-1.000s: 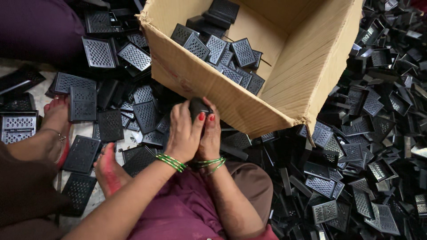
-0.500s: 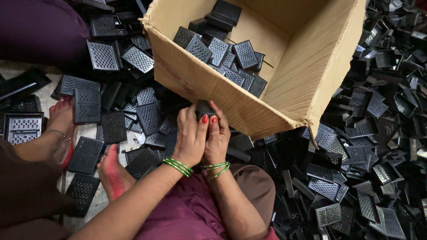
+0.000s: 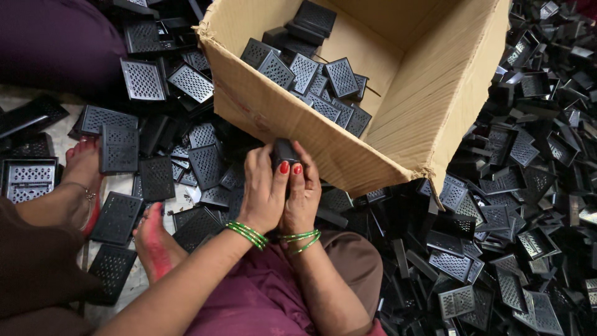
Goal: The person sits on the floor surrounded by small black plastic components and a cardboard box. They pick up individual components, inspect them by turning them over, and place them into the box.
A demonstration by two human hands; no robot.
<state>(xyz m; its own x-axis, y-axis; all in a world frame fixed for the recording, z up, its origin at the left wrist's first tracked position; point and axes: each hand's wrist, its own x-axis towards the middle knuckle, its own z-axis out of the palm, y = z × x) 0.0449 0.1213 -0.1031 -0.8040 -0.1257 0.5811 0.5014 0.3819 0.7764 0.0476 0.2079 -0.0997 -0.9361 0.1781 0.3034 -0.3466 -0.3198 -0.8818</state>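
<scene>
Loose parts (image 3: 535, 205): large heap of black perforated pieces spread over the floor on both sides; most lie unboxed
Cardboard box (image 3: 348, 155): open, tilted toward the person; one corner holds a shallow layer of black pieces, the rest is bare
Left hand (image 3: 264, 193): fingers curled around the black part
Right hand (image 3: 303, 198): thumb pressed against the same part
Black part (image 3: 285, 151): clasped between both hands, just outside the box's near wall
</scene>
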